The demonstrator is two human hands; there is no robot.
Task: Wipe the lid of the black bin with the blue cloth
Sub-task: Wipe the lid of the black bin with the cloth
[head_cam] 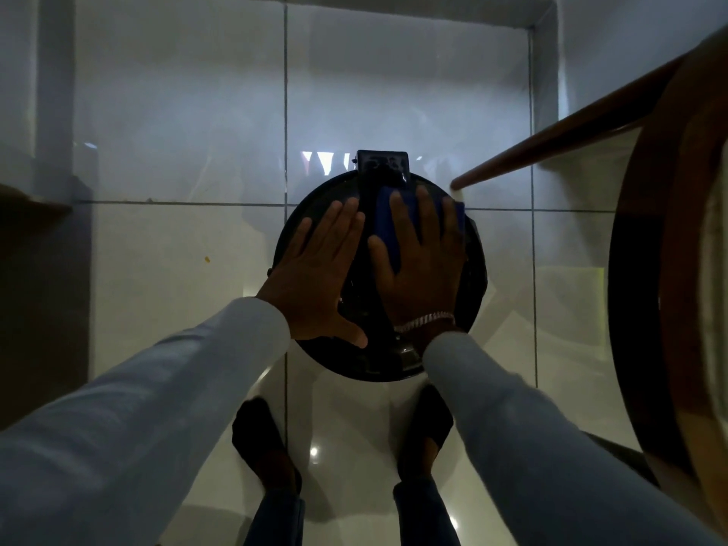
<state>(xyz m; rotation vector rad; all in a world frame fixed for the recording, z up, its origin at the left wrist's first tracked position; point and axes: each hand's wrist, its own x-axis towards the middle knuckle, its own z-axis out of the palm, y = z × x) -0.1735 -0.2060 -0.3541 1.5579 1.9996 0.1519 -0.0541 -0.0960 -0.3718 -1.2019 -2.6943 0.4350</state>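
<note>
Wiping under way on the round black plastic bin lid (pixel 394 360), which stands on the glossy white tiled floor (pixel 177 250).

The right hand (pixel 423 266) presses the folded blue cloth (pixel 388 218) flat, fingers spread; the left hand (pixel 315 269), open and flat, steadies it. Next, probably sweep toward the uncovered near rim.

Glossy tiled floor (pixel 177 269), perhaps wooden chair (pixel 669 269)

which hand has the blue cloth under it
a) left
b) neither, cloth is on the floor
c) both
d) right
d: the cloth lies flat under the right hand on the lid, while the left hand presses on bare lid.
</note>
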